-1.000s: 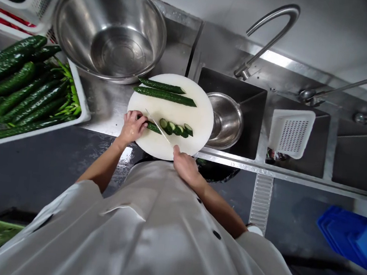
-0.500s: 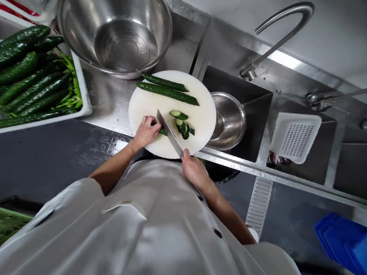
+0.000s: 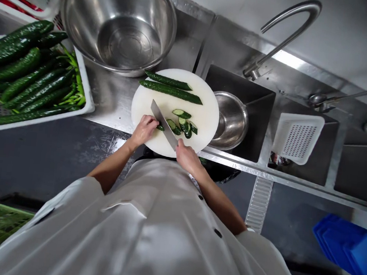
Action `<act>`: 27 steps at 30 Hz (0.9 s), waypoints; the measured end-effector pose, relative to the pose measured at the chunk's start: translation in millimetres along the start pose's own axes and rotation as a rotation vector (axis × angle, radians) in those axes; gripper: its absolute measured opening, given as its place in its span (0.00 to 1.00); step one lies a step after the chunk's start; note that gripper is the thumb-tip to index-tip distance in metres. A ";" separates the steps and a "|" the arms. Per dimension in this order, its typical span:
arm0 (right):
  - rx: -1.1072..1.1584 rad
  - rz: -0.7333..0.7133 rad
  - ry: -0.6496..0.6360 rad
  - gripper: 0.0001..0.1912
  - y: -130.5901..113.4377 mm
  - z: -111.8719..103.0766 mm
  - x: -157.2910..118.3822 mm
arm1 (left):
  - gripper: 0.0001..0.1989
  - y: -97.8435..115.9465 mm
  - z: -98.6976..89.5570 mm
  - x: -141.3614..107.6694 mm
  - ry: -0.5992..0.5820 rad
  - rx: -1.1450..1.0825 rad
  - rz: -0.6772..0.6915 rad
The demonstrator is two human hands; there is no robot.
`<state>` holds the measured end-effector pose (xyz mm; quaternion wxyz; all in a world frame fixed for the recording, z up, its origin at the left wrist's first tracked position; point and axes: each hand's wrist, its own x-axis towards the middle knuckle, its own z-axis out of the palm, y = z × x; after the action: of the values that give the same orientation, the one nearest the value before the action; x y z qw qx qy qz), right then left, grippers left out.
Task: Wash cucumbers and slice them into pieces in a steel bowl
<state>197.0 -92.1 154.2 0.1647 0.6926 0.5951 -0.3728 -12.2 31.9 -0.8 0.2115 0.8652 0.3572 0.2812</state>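
On the round white cutting board (image 3: 202,144), my right hand (image 3: 187,156) is closed round the handle of a cleaver (image 3: 166,127). Its blade slants up to the left, beside my left hand (image 3: 145,129), whose fingers are bent down on a short end of cucumber (image 3: 160,127). The fingers mostly cover that piece. Several cut cucumber chunks (image 3: 185,124) lie just right of the blade, pale flesh showing on some. Two long cucumber strips (image 3: 171,91) lie side by side at the board's far edge.
A big steel bowl (image 3: 124,39) stands behind the board. At left, a white basket (image 3: 90,103) holds whole cucumbers (image 3: 29,77) and green peppers. To the right, a smaller steel bowl (image 3: 236,132) sits in the sink, near a faucet (image 3: 288,39) and a white colander (image 3: 298,138).
The cleaver and my right hand have shifted left toward my left hand. More cut cucumber pieces now lie right of the blade. The view has moved slightly.
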 end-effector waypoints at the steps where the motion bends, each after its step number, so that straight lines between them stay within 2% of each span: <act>1: 0.006 0.005 0.008 0.18 0.7 -0.7 3.3 | 0.11 -0.4 -1.7 0.1 -0.003 -0.014 -0.008; 3: -0.013 0.027 0.018 0.19 3.5 -2.2 1.8 | 0.12 -0.6 -4.9 0.5 -0.014 -0.038 -0.041; 7: -0.119 0.069 0.052 0.19 3.6 -3.3 -22.0 | 0.12 0.7 -7.1 1.5 -0.027 -0.055 -0.105; 10: -0.164 0.023 0.047 0.17 -1.4 -3.6 -39.5 | 0.12 0.6 -6.1 0.9 -0.027 -0.052 -0.113; 13: -0.182 -0.013 0.012 0.17 -5.6 -3.7 -43.7 | 0.13 -1.5 -4.3 -1.1 -0.025 -0.048 -0.110; 16: -0.154 -0.035 -0.001 0.17 -11.8 -1.3 -29.5 | 0.13 -2.9 -2.0 -3.6 -0.015 -0.047 -0.105; 21: -0.036 -0.010 0.023 0.20 -17.7 6.7 15.7 | 0.11 1.3 -0.5 -3.3 0.033 -0.019 -0.062; 24: 0.068 0.000 0.081 0.23 1.9 7.0 30.4 | 0.06 1.8 -3.6 -0.9 -0.008 0.000 -0.035; 27: 0.143 -0.015 0.193 0.22 37.4 4.5 24.4 | 0.05 2.3 -9.2 -1.8 -0.083 0.047 -0.050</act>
<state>231.3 -86.8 125.7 0.0538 0.7309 0.5851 -0.3471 -18.0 30.7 6.8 0.2126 0.8717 0.3763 0.2310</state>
